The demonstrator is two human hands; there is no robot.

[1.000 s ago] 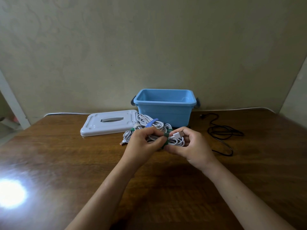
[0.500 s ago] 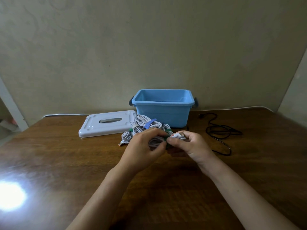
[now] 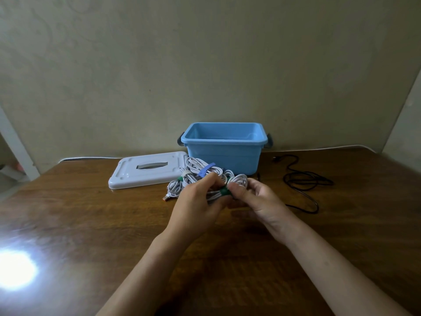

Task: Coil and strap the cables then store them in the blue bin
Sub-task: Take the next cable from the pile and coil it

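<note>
You're mid-job: your left hand (image 3: 197, 202) and right hand (image 3: 259, 199) both pinch a white coil (image 3: 239, 181) at its green strap (image 3: 224, 191), just in front of the blue bin (image 3: 224, 148), which holds nothing you can see. 2 more strapped white bundles (image 3: 193, 169) wait; 1 black cable (image 3: 305, 181) lies loose. 1 lid (image 3: 145, 171) sits aside.

Most of the held white cable coil (image 3: 239, 181) is covered by the left hand (image 3: 197, 201) and right hand (image 3: 257, 199); only part of its green strap (image 3: 224, 191) is seen. Fingertips are motion-blurred, so the exact pinch cannot be told. The blue bin (image 3: 224, 153) floor is largely hidden by the front wall. Both forearms are cut off at the bottom edge.
</note>
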